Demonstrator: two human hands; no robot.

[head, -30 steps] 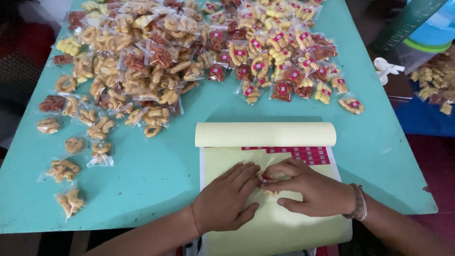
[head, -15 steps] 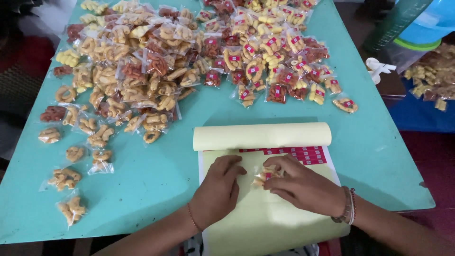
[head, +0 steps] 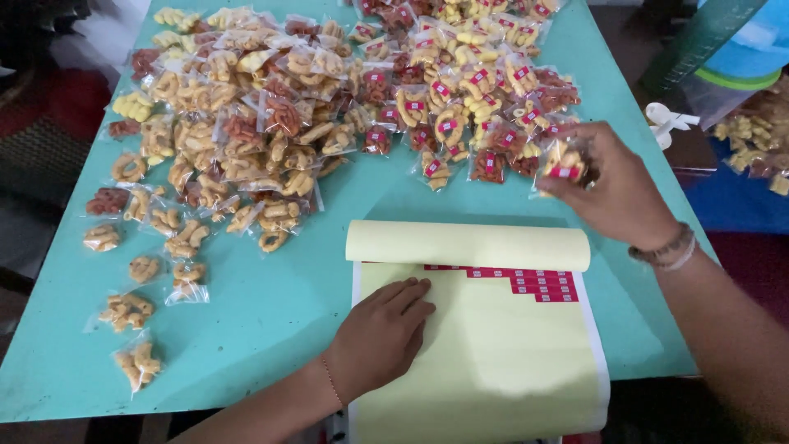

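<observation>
My left hand (head: 380, 335) lies flat, fingers together, on a pale yellow sticker sheet (head: 485, 362) whose top is rolled back. A few rows of small red stickers (head: 526, 281) remain near the roll. My right hand (head: 612, 185) is raised at the right side of the table and pinches a small clear snack packet (head: 563, 163) with a red sticker on it, beside the pile of stickered packets (head: 468, 99).
A turquoise table (head: 271, 321) carries a big heap of clear snack packets without stickers (head: 222, 140) on the left and middle. More packets (head: 752, 140) lie off the table at the right, next to a white object (head: 666, 119) and a blue container (head: 744, 49).
My right hand has left the sticker sheet and moved up and right with a stickered packet to the pile. My left hand stayed pressed on the sheet.
</observation>
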